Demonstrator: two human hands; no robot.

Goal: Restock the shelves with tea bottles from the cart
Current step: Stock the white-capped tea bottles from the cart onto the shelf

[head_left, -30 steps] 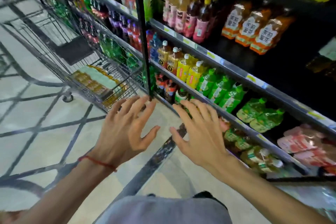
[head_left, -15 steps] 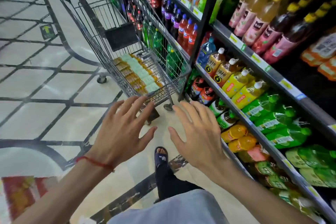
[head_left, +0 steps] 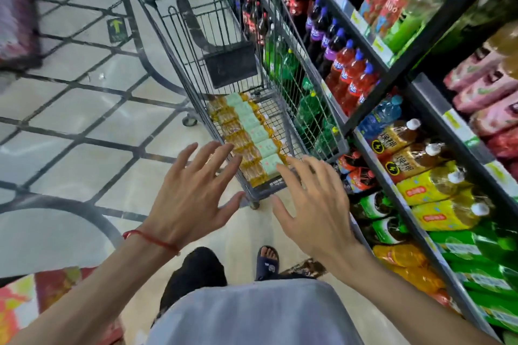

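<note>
As we stand at the near end of the cart (head_left: 291,84), our left hand (head_left: 193,193) and right hand (head_left: 311,204) hover above its near rim, fingers spread straight, holding nothing. The tea bottles (head_left: 246,131) lie on their sides in one row on the basket floor, along its left wall. They are amber with pale green labels. The shelves (head_left: 459,126) stand just right of the cart. We judge the bottles full, fairly heavy, firm and smooth. Gripping each round its labelled middle looks safest.
</note>
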